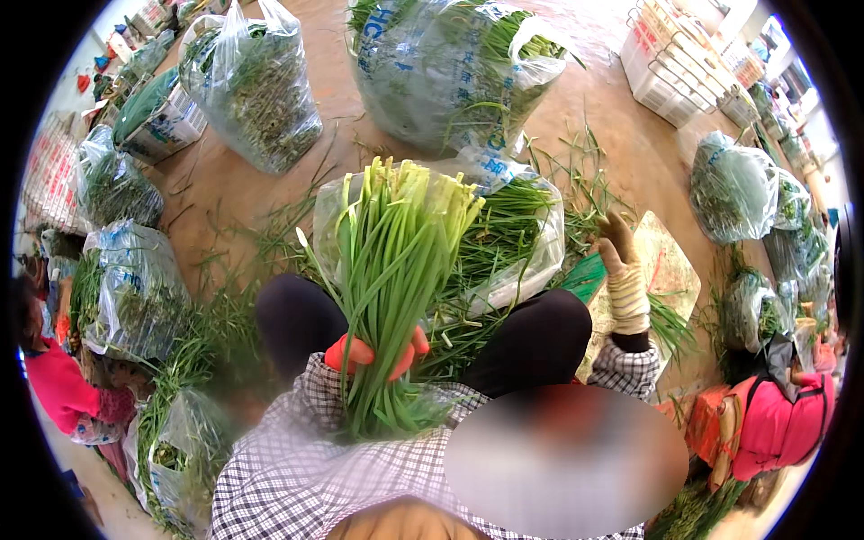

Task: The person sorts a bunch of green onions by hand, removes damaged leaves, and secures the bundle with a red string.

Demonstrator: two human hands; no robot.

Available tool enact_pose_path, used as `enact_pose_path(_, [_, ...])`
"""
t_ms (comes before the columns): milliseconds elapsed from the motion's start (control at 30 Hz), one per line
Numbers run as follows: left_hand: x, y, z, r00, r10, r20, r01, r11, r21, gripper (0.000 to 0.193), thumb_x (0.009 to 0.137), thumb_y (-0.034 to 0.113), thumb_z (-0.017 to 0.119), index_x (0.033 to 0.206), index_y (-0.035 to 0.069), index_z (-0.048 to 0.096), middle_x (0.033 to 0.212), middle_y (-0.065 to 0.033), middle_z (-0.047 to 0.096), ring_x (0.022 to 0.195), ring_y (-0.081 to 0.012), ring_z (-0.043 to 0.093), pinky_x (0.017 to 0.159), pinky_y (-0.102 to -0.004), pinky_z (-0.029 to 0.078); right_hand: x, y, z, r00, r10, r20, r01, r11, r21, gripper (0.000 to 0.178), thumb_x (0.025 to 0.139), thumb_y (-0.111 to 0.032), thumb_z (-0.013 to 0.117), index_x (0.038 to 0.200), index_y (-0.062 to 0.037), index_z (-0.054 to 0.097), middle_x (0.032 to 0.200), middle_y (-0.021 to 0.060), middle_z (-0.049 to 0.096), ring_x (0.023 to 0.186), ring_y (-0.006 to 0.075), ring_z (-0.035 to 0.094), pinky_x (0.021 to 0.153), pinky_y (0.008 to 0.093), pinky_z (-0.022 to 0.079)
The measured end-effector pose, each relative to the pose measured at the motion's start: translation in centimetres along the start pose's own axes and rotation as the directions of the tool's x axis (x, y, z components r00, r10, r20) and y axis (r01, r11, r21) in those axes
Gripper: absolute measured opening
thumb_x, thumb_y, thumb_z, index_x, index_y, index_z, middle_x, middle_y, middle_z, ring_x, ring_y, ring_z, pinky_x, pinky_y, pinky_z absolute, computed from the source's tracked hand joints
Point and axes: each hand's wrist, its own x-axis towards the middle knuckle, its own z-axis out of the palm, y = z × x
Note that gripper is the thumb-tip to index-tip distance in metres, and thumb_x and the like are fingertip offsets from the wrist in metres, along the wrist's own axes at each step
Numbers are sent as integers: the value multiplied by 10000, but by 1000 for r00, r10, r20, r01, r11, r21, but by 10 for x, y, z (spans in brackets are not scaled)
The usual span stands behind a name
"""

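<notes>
My left hand (387, 356), in an orange glove, is closed round a thick bunch of chive-like green stalks (396, 261). Their pale cut ends point up and away from me, and the leafy tips hang at my lap. Off to the right, my right hand (619, 256) is raised in a tan glove with a striped cuff. Its fingers are stretched and apart, with nothing seen in them. Behind the bunch, between my knees, lies an open clear plastic bag (544, 243) with loose greens (508, 216) on it. A pale flat board (679, 261) with loose stalks is beside the right hand.
Large clear bags of greens (432, 81) (261, 99) stand ahead on the brown floor (288, 193), amid scattered leaves. More bags (135, 288) (733, 189) line both sides. A white crate (666, 76) stands far right. A person in a pink sleeve (58, 382) is at far left.
</notes>
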Motion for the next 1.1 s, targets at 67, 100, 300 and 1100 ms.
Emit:
enact_pose_path(67, [8, -6, -2, 1000, -9, -18, 9, 1000, 24, 697, 751, 120, 700, 1344, -61, 380, 1183, -350, 507, 576, -196, 575, 441, -266, 453, -3, -28, 52, 989, -45, 143, 11, 974, 224, 675, 926, -382, 558, 1447, -50, 285, 1287, 226, 513, 1152, 314, 539, 970, 403, 444])
enact_pose_path(100, [8, -7, 2, 998, -7, -62, 11, 998, 63, 718, 743, 124, 702, 1360, -44, 375, 1201, -359, 492, 583, -189, 579, 454, -271, 456, -4, -30, 79, 969, -25, 246, -50, 954, 296, 781, 882, -449, 603, 1459, -55, 255, 1298, 231, 502, 1150, 327, 537, 966, 420, 450])
enact_pose_path(300, [3, 3, 29, 927, -19, -376, 128, 955, 268, 930, 602, 246, 768, 1412, 30, 366, 1353, -186, 487, 1047, -346, 611, 891, -392, 506, -14, -62, 166, 946, 99, 309, -285, 712, 642, 601, 801, 91, 583, 1362, -56, 421, 1196, 98, 572, 1040, 165, 573, 891, 311, 483])
enact_pose_path(1100, [-44, 4, -9, 899, 77, -430, 8, 981, 193, 548, 688, 246, 684, 1157, -9, 563, 970, -101, 636, 806, -189, 609, 712, -298, 521, 18, -92, 4, 753, -627, 196, 304, 597, 742, 281, 890, -139, 590, 1145, -22, 561, 846, 73, 622, 767, 202, 606, 684, 293, 487])
